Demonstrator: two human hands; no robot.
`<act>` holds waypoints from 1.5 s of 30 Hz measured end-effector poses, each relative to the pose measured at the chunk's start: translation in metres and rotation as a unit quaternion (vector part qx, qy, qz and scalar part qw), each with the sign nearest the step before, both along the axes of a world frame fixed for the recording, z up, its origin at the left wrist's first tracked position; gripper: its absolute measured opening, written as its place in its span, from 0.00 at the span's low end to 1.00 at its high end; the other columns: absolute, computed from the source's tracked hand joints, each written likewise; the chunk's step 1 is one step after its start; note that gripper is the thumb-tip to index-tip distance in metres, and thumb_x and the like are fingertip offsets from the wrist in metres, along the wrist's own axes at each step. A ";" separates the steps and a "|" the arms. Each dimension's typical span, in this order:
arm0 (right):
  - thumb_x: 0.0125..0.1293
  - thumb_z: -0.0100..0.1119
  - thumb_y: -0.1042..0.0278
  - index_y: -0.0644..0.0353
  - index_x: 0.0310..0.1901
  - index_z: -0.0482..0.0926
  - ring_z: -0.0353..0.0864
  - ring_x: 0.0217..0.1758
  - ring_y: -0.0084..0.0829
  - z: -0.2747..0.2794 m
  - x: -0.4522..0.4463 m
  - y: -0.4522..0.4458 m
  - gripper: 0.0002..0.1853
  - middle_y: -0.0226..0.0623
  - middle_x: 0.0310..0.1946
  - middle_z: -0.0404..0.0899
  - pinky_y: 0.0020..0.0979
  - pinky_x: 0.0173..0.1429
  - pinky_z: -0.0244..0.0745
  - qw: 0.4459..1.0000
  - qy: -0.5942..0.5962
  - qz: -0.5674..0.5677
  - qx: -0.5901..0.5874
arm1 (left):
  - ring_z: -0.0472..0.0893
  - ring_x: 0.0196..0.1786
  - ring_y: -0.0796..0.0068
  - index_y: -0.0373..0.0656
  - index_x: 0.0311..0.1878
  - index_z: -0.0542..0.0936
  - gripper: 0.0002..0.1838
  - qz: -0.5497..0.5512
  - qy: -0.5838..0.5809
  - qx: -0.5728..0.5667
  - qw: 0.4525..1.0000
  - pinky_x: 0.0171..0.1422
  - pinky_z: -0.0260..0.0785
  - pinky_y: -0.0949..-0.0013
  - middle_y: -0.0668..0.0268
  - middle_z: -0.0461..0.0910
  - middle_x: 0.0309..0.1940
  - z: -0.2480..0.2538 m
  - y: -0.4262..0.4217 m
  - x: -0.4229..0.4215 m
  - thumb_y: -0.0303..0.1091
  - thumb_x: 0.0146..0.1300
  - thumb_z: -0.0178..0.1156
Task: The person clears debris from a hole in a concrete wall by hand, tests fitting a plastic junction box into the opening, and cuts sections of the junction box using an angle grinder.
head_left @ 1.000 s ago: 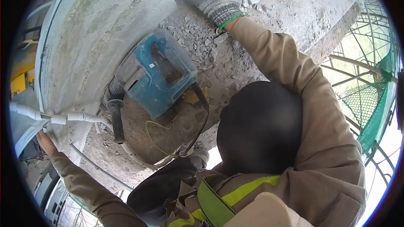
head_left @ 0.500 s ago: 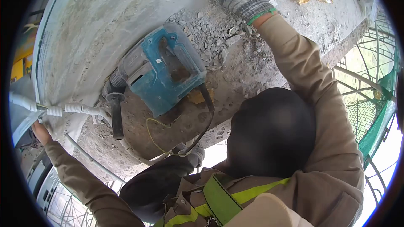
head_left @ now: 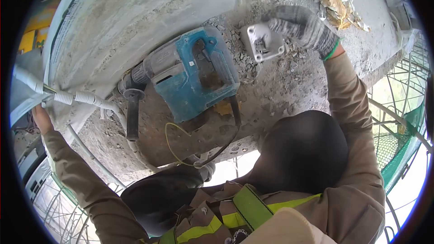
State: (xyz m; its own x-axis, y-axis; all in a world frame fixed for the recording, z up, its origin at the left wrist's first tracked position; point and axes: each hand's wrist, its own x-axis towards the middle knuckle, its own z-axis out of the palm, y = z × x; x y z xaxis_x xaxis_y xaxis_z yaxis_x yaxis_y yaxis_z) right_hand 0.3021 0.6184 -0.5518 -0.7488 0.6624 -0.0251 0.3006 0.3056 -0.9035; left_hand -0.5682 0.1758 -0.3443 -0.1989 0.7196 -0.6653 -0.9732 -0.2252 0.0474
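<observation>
In the grey knitted glove with a green cuff, my right hand (head_left: 300,27) grips a square whitish box (head_left: 266,43) that has a round opening and corner holes. The box is over grey rubble on the ledge. At the far left, my left hand (head_left: 42,118) is up against the pale sheet edge below the white corrugated conduit (head_left: 86,98); its fingertips are hidden. Between the hands a teal power hammer (head_left: 181,88) lies on its side, its black side handle (head_left: 133,119) pointing down.
Crumpled brown paper (head_left: 337,9) lies on the ledge at the upper right. A yellow-green wire (head_left: 169,142) and dark cord loop below the tool. My knees are at the ledge's near edge. Green netting (head_left: 402,149) and metal scaffolding stand at the right, a yellow object (head_left: 34,40) at the left.
My right hand has come back from the top edge, lower and to the right, bringing the box into full view. The camera view has shifted. My left hand remains at the sheet edge.
</observation>
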 end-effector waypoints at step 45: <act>0.60 0.65 0.68 0.56 0.39 0.83 0.85 0.41 0.47 -0.009 -0.084 0.037 0.07 0.42 0.37 0.87 0.41 0.48 0.80 0.955 -0.172 0.061 0.233 | 0.77 0.60 0.61 0.26 0.63 0.77 0.25 0.102 -0.871 0.371 -0.305 0.69 0.66 0.61 0.52 0.80 0.60 -0.024 0.020 0.093 0.40 0.77 0.52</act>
State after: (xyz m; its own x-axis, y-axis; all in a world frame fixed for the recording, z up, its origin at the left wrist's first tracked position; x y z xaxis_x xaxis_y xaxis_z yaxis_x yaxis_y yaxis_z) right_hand 0.2179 0.6549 -0.5608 -0.8222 0.5692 -0.0073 0.4907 0.7021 -0.5160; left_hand -0.4751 0.1960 -0.3688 -0.7171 0.6146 0.3286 0.6847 0.5335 0.4965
